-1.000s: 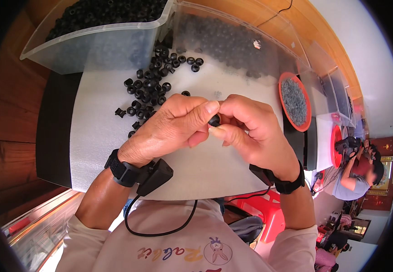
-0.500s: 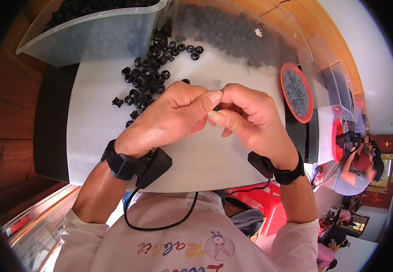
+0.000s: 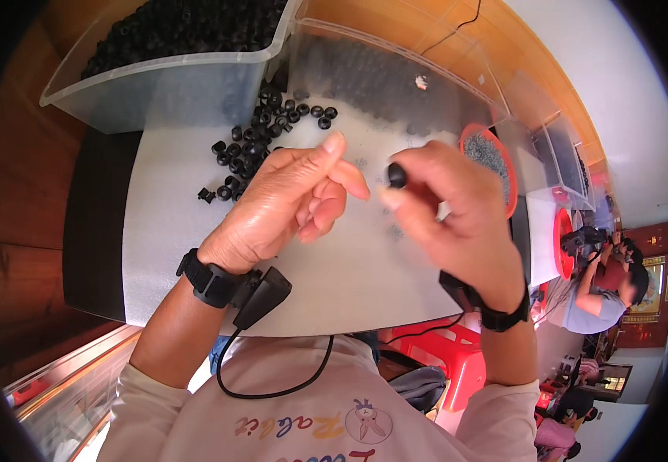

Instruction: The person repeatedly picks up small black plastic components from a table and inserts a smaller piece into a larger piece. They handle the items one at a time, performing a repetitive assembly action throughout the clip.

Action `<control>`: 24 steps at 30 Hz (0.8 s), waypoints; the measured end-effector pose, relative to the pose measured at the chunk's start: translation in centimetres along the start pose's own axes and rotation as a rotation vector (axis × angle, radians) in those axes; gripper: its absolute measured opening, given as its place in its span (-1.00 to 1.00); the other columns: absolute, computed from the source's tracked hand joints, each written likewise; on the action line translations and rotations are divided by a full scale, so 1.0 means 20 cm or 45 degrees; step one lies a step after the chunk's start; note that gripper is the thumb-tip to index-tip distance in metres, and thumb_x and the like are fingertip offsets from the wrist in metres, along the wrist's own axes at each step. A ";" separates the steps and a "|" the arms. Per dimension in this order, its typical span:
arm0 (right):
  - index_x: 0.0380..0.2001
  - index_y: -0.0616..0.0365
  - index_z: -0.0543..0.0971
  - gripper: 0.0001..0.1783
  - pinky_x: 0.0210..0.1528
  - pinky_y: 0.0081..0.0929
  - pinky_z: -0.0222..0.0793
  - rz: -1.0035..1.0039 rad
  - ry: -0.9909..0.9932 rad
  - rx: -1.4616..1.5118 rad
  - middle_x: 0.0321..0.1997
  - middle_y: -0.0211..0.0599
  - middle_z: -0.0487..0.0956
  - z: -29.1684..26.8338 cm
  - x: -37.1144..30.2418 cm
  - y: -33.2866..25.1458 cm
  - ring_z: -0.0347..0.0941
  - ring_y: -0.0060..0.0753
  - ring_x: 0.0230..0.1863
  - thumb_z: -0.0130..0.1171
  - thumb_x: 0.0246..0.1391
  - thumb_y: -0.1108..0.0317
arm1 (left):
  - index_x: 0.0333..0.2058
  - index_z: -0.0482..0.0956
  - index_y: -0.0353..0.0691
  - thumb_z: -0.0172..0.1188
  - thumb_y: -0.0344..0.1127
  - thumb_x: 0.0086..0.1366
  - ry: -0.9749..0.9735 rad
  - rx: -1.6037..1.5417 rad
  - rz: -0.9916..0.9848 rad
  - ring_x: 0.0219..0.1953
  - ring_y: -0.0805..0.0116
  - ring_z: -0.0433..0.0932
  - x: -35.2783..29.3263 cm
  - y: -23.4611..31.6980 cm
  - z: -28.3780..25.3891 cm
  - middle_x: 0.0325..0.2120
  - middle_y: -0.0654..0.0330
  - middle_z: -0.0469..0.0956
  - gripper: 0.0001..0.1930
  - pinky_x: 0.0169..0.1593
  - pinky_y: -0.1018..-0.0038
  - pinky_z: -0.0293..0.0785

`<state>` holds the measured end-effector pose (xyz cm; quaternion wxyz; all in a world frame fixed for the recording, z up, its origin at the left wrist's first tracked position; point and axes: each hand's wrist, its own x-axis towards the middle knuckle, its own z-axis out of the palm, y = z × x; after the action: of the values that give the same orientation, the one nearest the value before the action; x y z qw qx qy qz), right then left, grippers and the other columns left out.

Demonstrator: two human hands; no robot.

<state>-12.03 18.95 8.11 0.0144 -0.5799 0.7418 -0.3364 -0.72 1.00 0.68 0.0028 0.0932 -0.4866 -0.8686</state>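
Between the thumb and index finger of my right hand (image 3: 465,219) is a small rounded black plastic piece (image 3: 397,175). My left hand (image 3: 276,199) hovers to its left, thumb and fingers apart, with nothing seen in it. A loose heap of small black ring-shaped pieces (image 3: 251,146) lies on the white tabletop (image 3: 334,285), just beyond my left hand and partly hidden by it. Behind my right hand stands an orange-red bowl (image 3: 512,189) of small grey pieces (image 3: 486,156), partly covered by that hand.
A clear bin (image 3: 187,88) full of black pieces stands at the far left. Beside it a second clear bin (image 3: 395,77) spans the back. Another clear container (image 3: 561,158) sits at the right. A red stool (image 3: 457,358) is below the table's edge. People (image 3: 599,296) are off to the right.
My hands, joined at the fingertips before, have come apart. My right hand has moved right with the black piece, while my left hand has opened.
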 end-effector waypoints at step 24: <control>-0.08 0.17 0.63 -0.60 0.01 -0.18 0.45 -0.503 -0.360 -0.187 0.01 -0.15 0.52 0.57 0.28 -0.12 0.47 -0.07 0.08 0.37 0.06 0.17 | -0.18 0.53 -0.39 -0.22 -0.19 0.64 -0.108 -0.572 0.808 -0.70 0.49 0.15 -0.36 0.38 -0.23 -0.64 0.31 0.26 -0.59 -0.58 0.52 0.14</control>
<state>-7.21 8.33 2.59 0.0097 -0.7545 0.6271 -0.1935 6.45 -6.17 6.01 0.2716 -0.1008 -0.2887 -0.9125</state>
